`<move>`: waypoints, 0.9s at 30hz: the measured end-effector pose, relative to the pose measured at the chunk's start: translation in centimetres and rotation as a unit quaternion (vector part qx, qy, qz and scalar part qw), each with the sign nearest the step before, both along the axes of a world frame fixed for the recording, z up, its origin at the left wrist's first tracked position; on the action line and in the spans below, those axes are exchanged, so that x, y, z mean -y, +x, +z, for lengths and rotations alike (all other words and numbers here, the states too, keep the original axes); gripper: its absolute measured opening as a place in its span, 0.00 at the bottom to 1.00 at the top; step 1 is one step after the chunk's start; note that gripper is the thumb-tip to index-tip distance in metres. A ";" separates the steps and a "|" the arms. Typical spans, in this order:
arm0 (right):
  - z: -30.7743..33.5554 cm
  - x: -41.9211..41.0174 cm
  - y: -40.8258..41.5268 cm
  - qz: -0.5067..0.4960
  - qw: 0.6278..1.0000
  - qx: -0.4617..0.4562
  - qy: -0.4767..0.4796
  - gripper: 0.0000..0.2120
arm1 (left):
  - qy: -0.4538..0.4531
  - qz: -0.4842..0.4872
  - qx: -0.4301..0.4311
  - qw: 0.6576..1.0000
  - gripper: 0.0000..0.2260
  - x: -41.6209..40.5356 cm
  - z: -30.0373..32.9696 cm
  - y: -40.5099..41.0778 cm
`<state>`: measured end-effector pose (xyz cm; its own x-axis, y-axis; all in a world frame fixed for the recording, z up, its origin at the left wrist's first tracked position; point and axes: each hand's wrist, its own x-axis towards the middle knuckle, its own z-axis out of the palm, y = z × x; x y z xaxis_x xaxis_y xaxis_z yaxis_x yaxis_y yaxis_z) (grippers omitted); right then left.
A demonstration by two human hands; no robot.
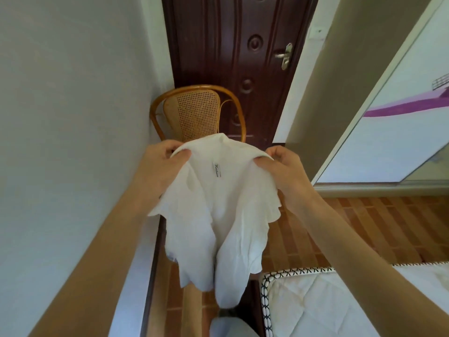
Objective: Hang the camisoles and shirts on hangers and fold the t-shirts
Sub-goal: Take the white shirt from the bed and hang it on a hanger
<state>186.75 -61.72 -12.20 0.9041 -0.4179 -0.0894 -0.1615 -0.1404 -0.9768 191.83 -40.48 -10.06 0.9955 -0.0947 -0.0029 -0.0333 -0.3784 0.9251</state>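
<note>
A person stands facing a dark wooden door, holding a white shirt up in the air in front of it. Below the door's handle, a cane-backed chair sits against the wall, its seat hidden behind the shirt. To the right of the door and nearer the person, the corner of a bed with a quilted white cover edges into view over the wood-patterned floor. The left hand and right hand each pinch a shoulder of the shirt, thumbs on the near side, spreading it wide so it hangs open and loose, probably to find its shape before a hanger goes in; no hanger is visible. A small label inside the neck carries script lettering, too small to read with confidence.
</note>
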 end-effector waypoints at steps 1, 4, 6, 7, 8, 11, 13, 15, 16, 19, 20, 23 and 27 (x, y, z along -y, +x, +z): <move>-0.2 0.7 1.2 0.009 1.000 -0.005 0.001 0.09 | 0.006 0.006 0.001 1.000 0.05 0.5 -0.1 1.0; -0.6 2.4 4.7 0.021 1.000 -0.012 0.007 0.10 | 0.017 0.022 -0.001 1.000 0.07 1.7 -0.5 3.8; -1.0 3.0 7.0 0.027 1.000 -0.015 0.001 0.10 | 0.014 0.024 -0.007 1.000 0.08 2.3 -0.8 5.6; -1.1 3.3 8.1 0.031 0.999 -0.017 -0.001 0.10 | 0.013 0.025 -0.010 1.000 0.07 2.6 -1.0 6.5; -1.4 3.6 9.2 0.036 0.999 -0.019 -0.002 0.10 | 0.012 0.026 -0.012 1.000 0.06 2.8 -1.2 7.4; -1.9 4.0 12.6 0.051 0.998 -0.029 0.008 0.10 | 0.012 0.032 -0.018 0.999 0.07 3.0 -2.1 10.4; -2.1 4.3 15.0 0.058 0.998 -0.037 0.005 0.09 | 0.013 0.035 -0.024 0.999 0.07 3.2 -2.6 12.7; -2.2 4.7 17.8 0.063 0.997 -0.041 -0.002 0.07 | 0.013 0.036 -0.026 0.999 0.06 3.5 -2.9 15.3; -2.2 4.9 19.3 0.065 0.997 -0.042 -0.006 0.07 | 0.012 0.035 -0.025 0.999 0.07 3.6 -3.0 16.7; -2.0 5.7 24.2 0.069 0.996 -0.052 -0.013 0.09 | 0.012 0.024 -0.029 0.999 0.09 4.1 -3.2 21.5; -2.0 5.8 25.8 0.070 0.996 -0.057 -0.015 0.09 | 0.017 0.019 -0.034 0.999 0.09 4.3 -3.3 23.2; -2.4 6.2 30.6 0.079 0.994 -0.076 -0.023 0.06 | 0.014 0.012 -0.053 0.998 0.10 4.9 -3.4 28.2; -2.8 6.7 35.8 0.097 0.989 -0.103 -0.032 0.05 | 0.022 0.000 -0.065 0.998 0.07 5.3 -4.0 33.6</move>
